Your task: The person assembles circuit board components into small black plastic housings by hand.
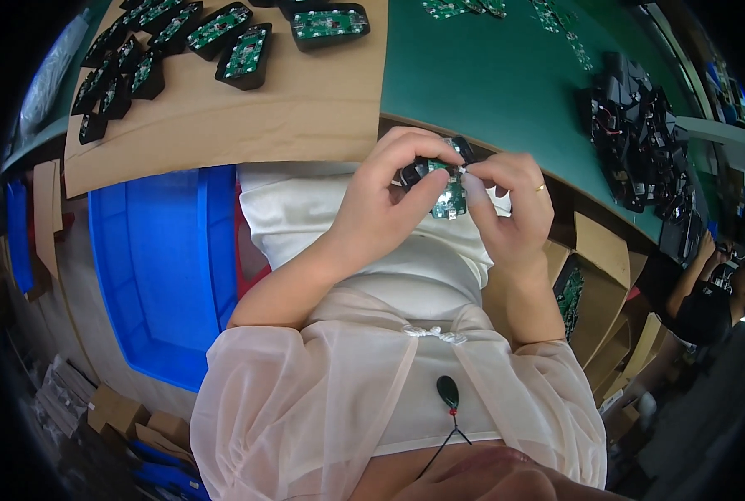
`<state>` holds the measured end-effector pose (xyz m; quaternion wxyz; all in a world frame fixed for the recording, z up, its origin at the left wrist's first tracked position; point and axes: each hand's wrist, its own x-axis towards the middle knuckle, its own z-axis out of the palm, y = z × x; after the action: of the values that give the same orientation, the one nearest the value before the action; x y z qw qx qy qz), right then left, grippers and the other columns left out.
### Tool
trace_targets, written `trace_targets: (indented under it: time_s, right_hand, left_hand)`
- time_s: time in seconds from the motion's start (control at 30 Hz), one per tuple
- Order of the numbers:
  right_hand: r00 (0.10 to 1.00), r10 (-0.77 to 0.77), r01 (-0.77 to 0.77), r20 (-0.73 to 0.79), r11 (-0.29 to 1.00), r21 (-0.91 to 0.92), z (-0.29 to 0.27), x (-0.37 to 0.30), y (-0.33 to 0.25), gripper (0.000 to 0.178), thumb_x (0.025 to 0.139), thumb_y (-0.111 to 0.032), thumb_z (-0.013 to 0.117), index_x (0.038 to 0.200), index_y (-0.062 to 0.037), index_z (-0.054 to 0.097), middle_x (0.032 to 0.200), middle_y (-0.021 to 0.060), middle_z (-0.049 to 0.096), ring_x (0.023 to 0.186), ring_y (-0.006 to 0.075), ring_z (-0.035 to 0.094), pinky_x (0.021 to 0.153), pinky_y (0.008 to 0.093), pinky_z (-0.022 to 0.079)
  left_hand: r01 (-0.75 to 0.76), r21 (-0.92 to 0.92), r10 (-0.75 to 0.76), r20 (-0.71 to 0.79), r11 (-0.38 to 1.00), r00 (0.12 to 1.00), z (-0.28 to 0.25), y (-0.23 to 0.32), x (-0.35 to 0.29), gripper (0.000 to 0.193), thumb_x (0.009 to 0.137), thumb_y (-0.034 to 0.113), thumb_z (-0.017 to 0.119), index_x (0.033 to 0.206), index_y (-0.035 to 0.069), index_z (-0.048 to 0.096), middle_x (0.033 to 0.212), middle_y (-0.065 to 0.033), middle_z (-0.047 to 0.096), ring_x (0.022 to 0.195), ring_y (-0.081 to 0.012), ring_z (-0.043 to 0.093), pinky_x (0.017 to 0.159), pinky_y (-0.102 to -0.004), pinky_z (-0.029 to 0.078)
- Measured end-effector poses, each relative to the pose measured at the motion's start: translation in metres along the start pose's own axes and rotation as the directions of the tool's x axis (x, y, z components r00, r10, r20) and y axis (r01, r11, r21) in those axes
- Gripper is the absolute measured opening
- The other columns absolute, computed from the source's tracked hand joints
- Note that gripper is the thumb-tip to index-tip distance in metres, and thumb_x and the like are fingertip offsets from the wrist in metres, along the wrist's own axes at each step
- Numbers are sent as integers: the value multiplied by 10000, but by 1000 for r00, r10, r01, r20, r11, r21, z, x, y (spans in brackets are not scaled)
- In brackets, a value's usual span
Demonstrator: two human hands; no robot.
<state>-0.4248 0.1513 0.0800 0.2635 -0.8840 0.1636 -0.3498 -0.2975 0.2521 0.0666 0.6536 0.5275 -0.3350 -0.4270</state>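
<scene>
In front of my lap, at the table's edge, my left hand is closed round a black plastic housing. A green circuit board lies with the housing, partly hidden by my fingers; whether it is fastened there I cannot tell. My right hand meets it from the right, thumb and forefinger pinching a small white connector over the board. Both hands' fingertips nearly touch. The right thumb has a pale covering, and a ring sits on a right finger.
Several black housings with green boards stand on a cardboard sheet at the left. Loose boards lie far back on the green table. Black parts are heaped at right. A blue crate, cardboard boxes and another person are lower.
</scene>
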Motion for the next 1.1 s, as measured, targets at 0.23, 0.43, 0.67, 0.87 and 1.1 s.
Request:
trace_targets:
  time_s: [0.23,0.43,0.67,0.87,1.1]
  right_hand:
    - [997,-31,30,71,999,14,2,8,-1,233,616,63,669,790,-35,551,743,75,561,654,221,554,540,301,441]
    - [990,-87,87,110,996,-3,5,15,-5,246,597,62,665,793,-34,552,740,75,556,634,224,545,528,299,439]
    - [958,-274,281,84,956,-88,12,24,0,262,593,33,682,816,-36,562,748,68,558,627,216,541,516,292,433]
    - [941,-303,317,150,945,-82,17,33,-3,272,594,31,683,835,-33,572,756,67,563,625,213,539,516,287,431]
    - [982,-80,70,173,995,65,29,38,-11,233,627,70,676,825,-10,582,739,92,582,624,220,547,512,287,430]
  left_hand:
    - [-176,126,189,-106,976,976,-3,-8,-1,227,798,4,572,1018,59,580,1004,-52,504,807,-92,518,557,-177,413]
    - [-131,-42,119,-222,990,968,-2,-4,-3,262,792,-5,577,1037,87,589,1028,-70,505,728,-93,526,535,-176,407]
    - [-272,260,316,-147,926,937,-14,-2,-5,167,762,-11,619,910,67,620,1036,-78,507,664,-88,517,511,-194,401]
    - [-248,383,306,-97,890,947,-25,3,-5,148,771,3,620,907,56,597,1120,-109,495,751,-79,522,581,-186,430]
    - [-176,128,194,-140,976,971,-37,-6,0,141,782,4,608,915,44,590,1063,-93,500,771,-96,523,600,-200,429]
